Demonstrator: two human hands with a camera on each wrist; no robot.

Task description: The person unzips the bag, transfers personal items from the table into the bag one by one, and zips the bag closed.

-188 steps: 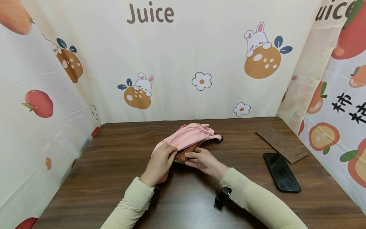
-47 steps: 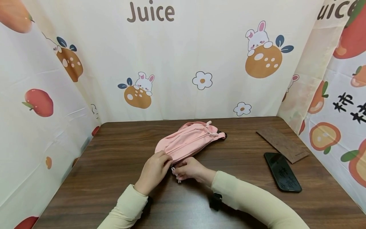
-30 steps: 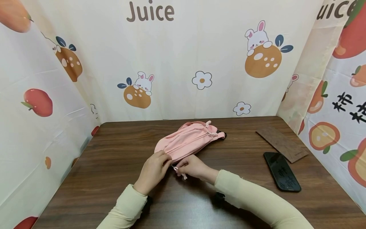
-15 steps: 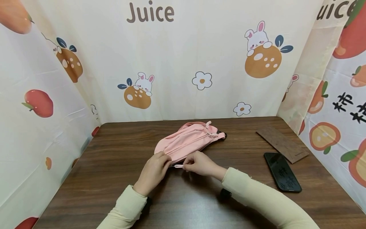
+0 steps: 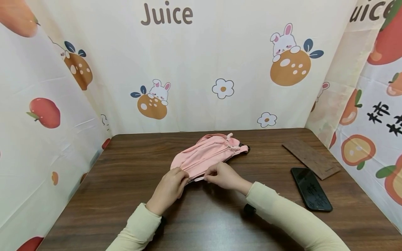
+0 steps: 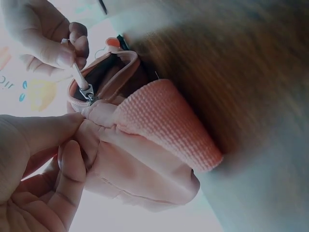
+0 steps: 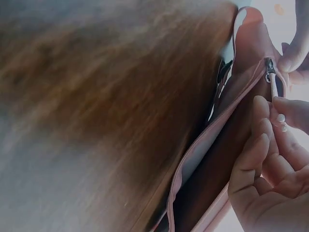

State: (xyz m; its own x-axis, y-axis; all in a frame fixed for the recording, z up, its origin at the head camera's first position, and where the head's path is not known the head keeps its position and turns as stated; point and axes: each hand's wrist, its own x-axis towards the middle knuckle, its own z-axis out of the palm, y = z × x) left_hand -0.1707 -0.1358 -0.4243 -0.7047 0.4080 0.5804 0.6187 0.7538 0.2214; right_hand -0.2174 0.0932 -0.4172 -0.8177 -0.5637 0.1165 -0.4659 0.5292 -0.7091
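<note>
**Bag (image 5: 201, 155) held at its left end**

The bag is pink and lies on the tabletop (image 5: 141, 167), between the left and right edges and nearer the far edge. It lies at a slant, its left end turned toward the near edge and its right end toward the far edge. Knotted cords (image 5: 232, 145) sit at the right end.

The left hand (image 5: 168, 188) has a narrow grip: thumb and fingers pinch a fold of the bag's cloth at the left end. The right hand (image 5: 226, 177) also has a narrow grip, thumb and fingers pinching the pull (image 7: 274, 87), a pale cord fixed to a metal slider (image 6: 88, 92). The cord's whitish tips poke out past the fingers. The slider is just beside the left hand, near the left end of the bag's mouth (image 7: 241, 123). The mouth gapes, and a brown surface shows inside, too dim to name. In the left wrist view a ribbed strap (image 6: 166, 123) runs across the bag.

Toward the tabletop's right edge lie a black phone (image 5: 311, 190) and a brown board (image 5: 311, 158), the board closer to the far right corner. The phone's far end is beside the board; whether they touch cannot be told.

Pale sleeves (image 5: 282, 209) reach in over the near edge. Behind the far edge hangs a cloth (image 5: 194, 52) printed with rabbits, flowers and "Juice".
</note>
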